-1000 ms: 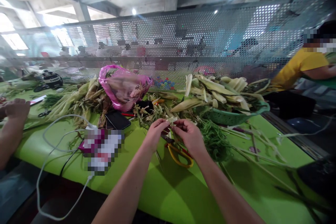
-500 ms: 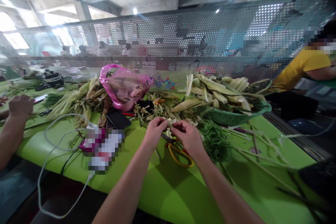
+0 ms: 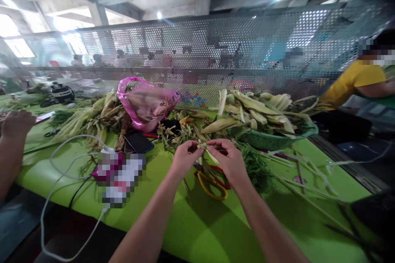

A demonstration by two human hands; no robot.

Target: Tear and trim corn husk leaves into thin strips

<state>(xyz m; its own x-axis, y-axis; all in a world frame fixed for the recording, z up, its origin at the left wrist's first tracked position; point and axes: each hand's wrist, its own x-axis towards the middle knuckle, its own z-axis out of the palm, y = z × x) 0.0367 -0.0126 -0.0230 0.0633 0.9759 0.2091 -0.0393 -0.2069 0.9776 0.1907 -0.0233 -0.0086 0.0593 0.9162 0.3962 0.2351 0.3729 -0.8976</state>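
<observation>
Between my two hands is a small piece of pale corn husk (image 3: 203, 146), pinched from both sides. My left hand (image 3: 186, 157) has thumb and fingers closed on its left end, and my right hand (image 3: 227, 158) grips the right end. A pale strip hangs below the fingers. Under my hands lie scissors (image 3: 212, 189) with yellow and red handles on the green table (image 3: 191, 230). A bundle of thin green strands (image 3: 254, 168) rests just right of my right hand. Dry husk scraps (image 3: 182, 125) are heaped beyond my fingers.
A green basket (image 3: 274, 139) full of husks stands at the back right. A pink plastic bag (image 3: 145, 102), husk bundles (image 3: 101, 115), a black phone (image 3: 138, 141) and a power strip with a white cable (image 3: 123, 181) are to the left. Other people sit at both sides.
My hands have turned slightly and drawn a little apart, still pinching the husk piece, and more of the scissors' red handle shows. The other person's hand at the left has shifted left.
</observation>
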